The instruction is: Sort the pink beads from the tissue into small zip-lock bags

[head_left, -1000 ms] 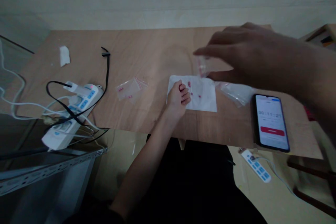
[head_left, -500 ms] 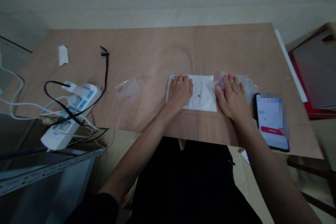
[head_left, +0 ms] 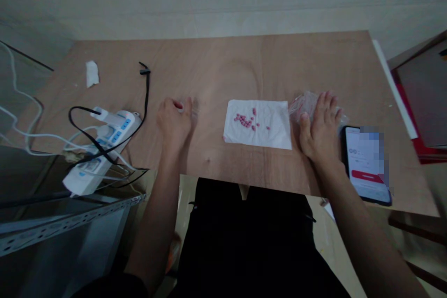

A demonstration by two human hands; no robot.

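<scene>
My left hand [head_left: 173,120] is at the left part of the table, its fingers curled over a small clear zip bag [head_left: 196,105]. Most of that bag is hidden by the hand. To its right lies a white paper sheet [head_left: 275,123], wrinkled and flat, with several small pink pellets [head_left: 244,121] scattered on its left half. My right hand [head_left: 321,125] rests with outstretched fingers on a heap of clear plastic bags [head_left: 303,103], right of the sheet.
A phone [head_left: 365,163] with a lit screen lies by my right forearm. At the left edge sits a white power strip [head_left: 101,153] with tangled cables. A black cord [head_left: 147,86] and a white scrap [head_left: 92,73] lie behind it on the wooden table [head_left: 216,65].
My left hand has lifted off the paper sheet and moved left onto the zip bag, uncovering the pink pellets. My right hand stays on the plastic bags.
</scene>
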